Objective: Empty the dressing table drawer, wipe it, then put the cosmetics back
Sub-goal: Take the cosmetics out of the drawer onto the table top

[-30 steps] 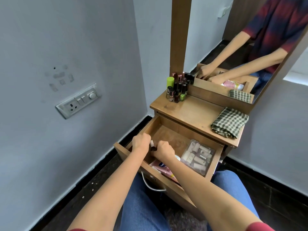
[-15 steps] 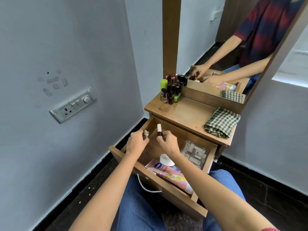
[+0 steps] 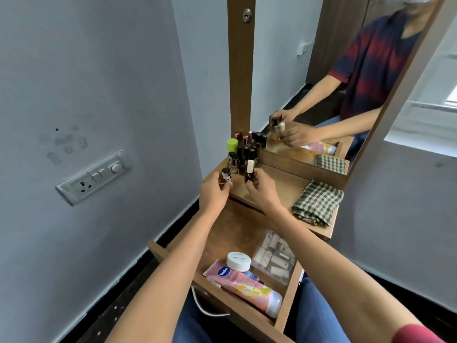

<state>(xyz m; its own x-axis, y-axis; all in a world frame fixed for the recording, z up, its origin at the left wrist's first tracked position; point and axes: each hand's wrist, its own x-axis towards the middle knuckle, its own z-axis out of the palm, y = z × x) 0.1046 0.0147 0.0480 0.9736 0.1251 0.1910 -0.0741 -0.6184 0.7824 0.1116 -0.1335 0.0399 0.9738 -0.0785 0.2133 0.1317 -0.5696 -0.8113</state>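
The wooden drawer [image 3: 288, 300] stands pulled out below the dressing table top [image 3: 279, 186]. In it lie a pink tube [image 3: 244, 283], a white round jar [image 3: 238, 261] and a clear pouch of small tubes [image 3: 274, 258]. My left hand [image 3: 215, 194] holds a small nail polish bottle with a black cap [image 3: 225, 174] at the table top's left front edge. Beside it, my right hand [image 3: 262, 189] grips a dark nail polish bottle with a white cap [image 3: 249, 172]. A cluster of several nail polish bottles [image 3: 241, 152] stands just behind, at the table's back left.
A folded green checked cloth [image 3: 317, 203] lies on the right of the table top. The tall mirror [image 3: 333, 78] rises behind it. The wall with a switch plate [image 3: 95, 177] is close on the left. My knees in blue jeans sit under the drawer.
Both hands rose out of the drawer, each with a small bottle, and moved forward up to the table top near the bottle cluster.
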